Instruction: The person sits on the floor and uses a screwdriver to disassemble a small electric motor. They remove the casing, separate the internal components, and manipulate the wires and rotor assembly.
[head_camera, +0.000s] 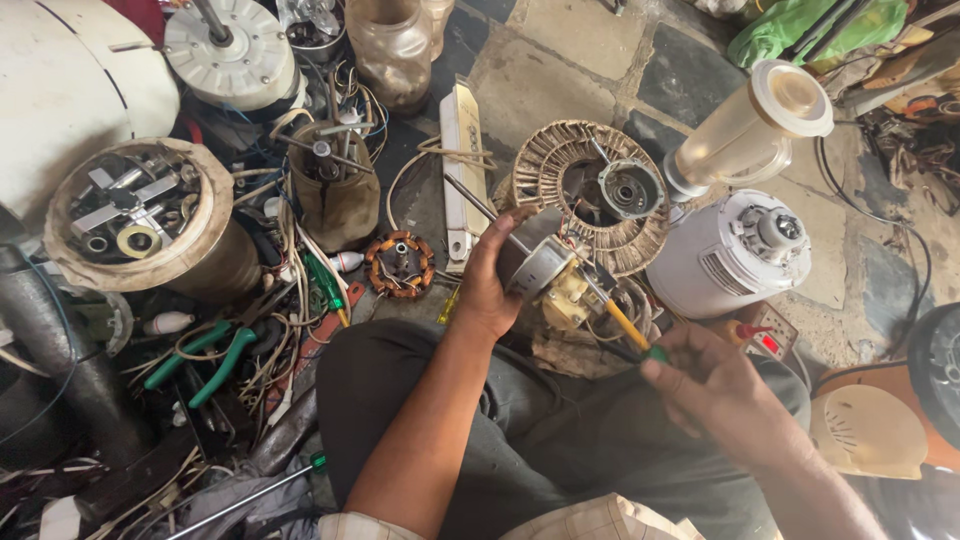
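My left hand (490, 282) grips a small grey fan motor (540, 266) with a yellowish plastic gear part (568, 297) on its right side, held above my lap. My right hand (715, 385) holds a screwdriver (625, 325) with a yellow and green handle; its tip points up-left into the motor assembly. Behind the motor lies a round copper-wound stator (560, 165) with a metal bearing cap (630, 188) on it.
A white mixer base (720, 262) with a tilted blender jar (750, 130) stands at right. A small wound stator (400, 264), green pliers (215, 360), a tin of parts (135, 215), a tool cup (335, 180) and tangled wires crowd the left floor.
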